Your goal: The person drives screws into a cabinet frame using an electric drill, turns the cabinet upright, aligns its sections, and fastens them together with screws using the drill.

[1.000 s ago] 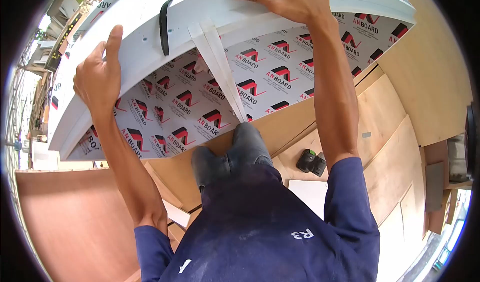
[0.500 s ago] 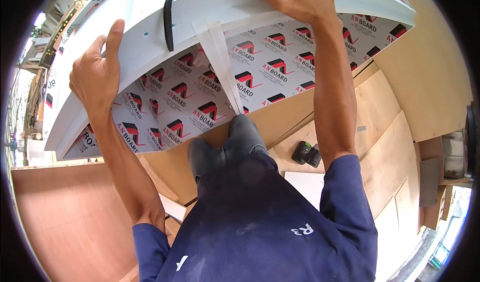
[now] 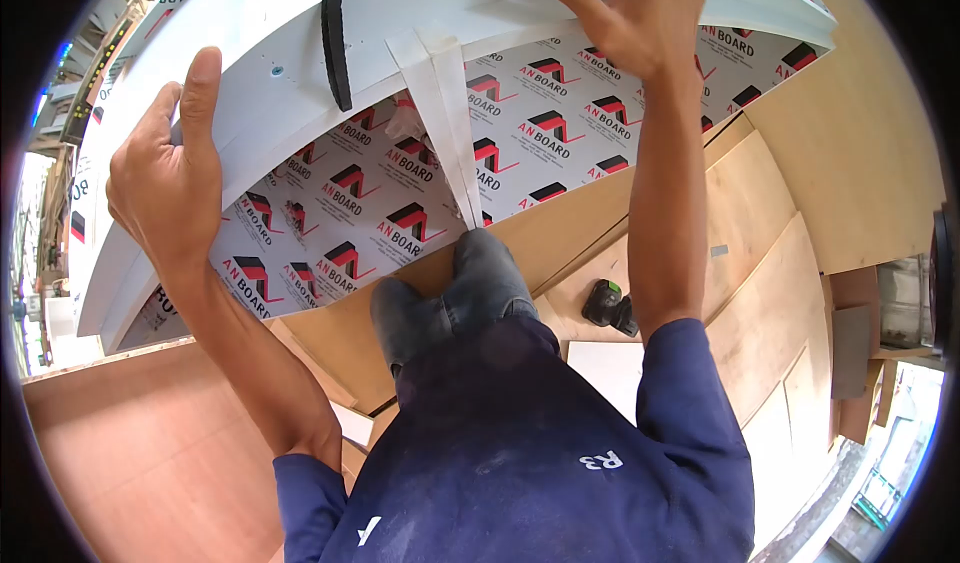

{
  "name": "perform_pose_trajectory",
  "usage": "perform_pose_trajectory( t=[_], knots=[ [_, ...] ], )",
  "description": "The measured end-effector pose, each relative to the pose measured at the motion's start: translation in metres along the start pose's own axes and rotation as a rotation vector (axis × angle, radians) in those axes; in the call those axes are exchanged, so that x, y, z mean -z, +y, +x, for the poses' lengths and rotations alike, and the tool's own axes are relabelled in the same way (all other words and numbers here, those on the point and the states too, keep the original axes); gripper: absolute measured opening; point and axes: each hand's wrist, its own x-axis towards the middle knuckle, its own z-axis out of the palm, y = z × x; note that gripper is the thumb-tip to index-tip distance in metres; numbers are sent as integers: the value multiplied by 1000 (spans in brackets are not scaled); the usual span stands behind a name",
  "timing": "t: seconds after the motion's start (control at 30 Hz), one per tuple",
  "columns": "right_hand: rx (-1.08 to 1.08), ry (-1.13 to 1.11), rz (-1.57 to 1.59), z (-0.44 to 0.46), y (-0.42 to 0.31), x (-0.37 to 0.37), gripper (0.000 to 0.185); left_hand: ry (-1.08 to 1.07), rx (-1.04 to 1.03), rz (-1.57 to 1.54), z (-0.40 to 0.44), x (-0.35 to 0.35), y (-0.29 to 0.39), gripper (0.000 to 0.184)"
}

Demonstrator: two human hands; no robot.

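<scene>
A large white curved board structure (image 3: 290,68) spans the upper view, its underside lined with ANBOARD-printed sheet (image 3: 545,128). My left hand (image 3: 170,183) is at its left side, thumb pointing up and fingers closed against the white board, partly hidden. Over the upper right part reaches my right hand (image 3: 645,13), thumb spread wide from the fingers, whose tips are cut off or out of sight. A black strap-like piece (image 3: 335,43) hangs over the white edge between my hands. Below it, a white rib (image 3: 445,113) runs down toward my knee.
A black battery-like tool part (image 3: 608,305) lies on plywood sheets (image 3: 750,233) to the right. At the lower left stands a reddish-brown wooden panel (image 3: 160,433). Boards and offcuts (image 3: 855,353) are stacked at the far right.
My left hand has shifted left and slightly down in view. My right hand has moved right, its thumb now higher. The structure's left end sits slightly lower and further left.
</scene>
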Motion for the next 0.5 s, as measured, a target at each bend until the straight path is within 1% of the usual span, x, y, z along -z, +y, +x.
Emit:
perform_pose_trajectory(
  t=[0.03,0.1,0.17,0.2,0.23,0.3,0.33,0.4,0.43,0.5],
  knots=[
    [7,-2,0,-9,-1,-7,76,2,7,-3,-1,-1,0,97],
    [127,497,211,-39,-5,-24,37,17,-35,14,-1,-1,0,98],
    [-65,728,261,-99,-16,-43,51,38,-47,21,-3,-1,-1,98],
    [-282,765,327,-128,-37,-47,58,64,-62,24,-2,-3,-1,98],
    [-364,815,430,-178,-39,-77,64,69,-63,25,-2,-2,1,98],
    [-994,804,801,-274,-69,-119,73,25,-2,17,-3,-1,4,97],
    [-1459,768,975,-324,-79,-139,73,28,-13,20,-4,0,3,97],
    [-1845,764,909,-367,-118,-160,68,-50,32,77,-3,2,2,74],
    [-1836,781,940,-374,-123,-196,68,-24,18,83,0,1,5,74],
    [-2156,1063,861,-388,-137,-241,63,-73,41,8,-5,4,8,71]
  ],
)
